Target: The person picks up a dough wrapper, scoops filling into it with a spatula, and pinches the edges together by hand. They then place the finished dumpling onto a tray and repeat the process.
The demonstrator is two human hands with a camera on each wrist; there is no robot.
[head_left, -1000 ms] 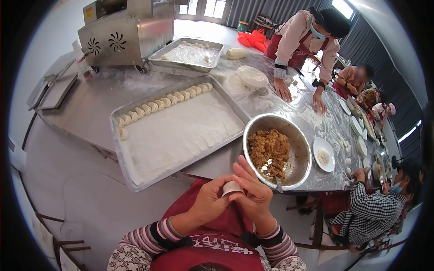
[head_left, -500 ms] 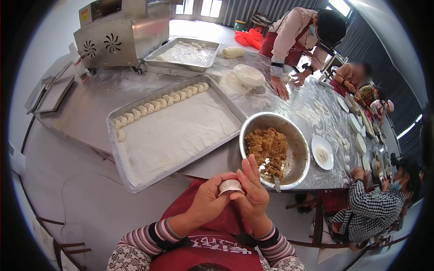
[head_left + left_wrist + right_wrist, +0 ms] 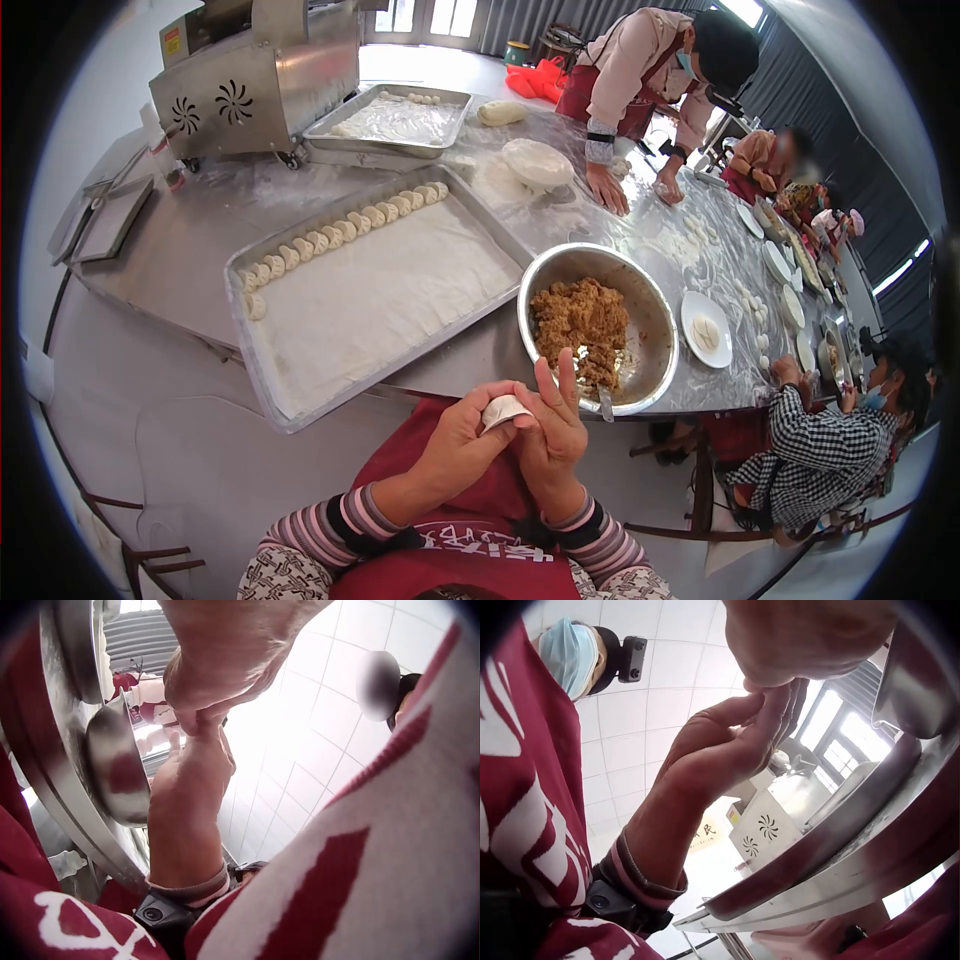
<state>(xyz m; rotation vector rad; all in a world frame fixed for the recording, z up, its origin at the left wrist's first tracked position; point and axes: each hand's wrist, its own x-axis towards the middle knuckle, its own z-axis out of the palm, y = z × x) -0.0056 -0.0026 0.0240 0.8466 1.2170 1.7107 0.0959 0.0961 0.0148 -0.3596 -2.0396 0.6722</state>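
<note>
Pleating seems under way: the left hand point(image 3: 455, 440) cradles the dumpling point(image 3: 503, 410), the right hand point(image 3: 556, 440)'s grip pinches its rim; sealing needs small, even folds.

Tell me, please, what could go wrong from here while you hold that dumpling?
1. The dumpling is pinched between the left hand and right hand off the table, over the apron; a slip would likely drop it on the lap.
2. The tray seems to jut past the table edge beside the left arm; a bump might tip it.
3. The bowl of filling sits at the edge by the right hand; it could be knocked.
</note>
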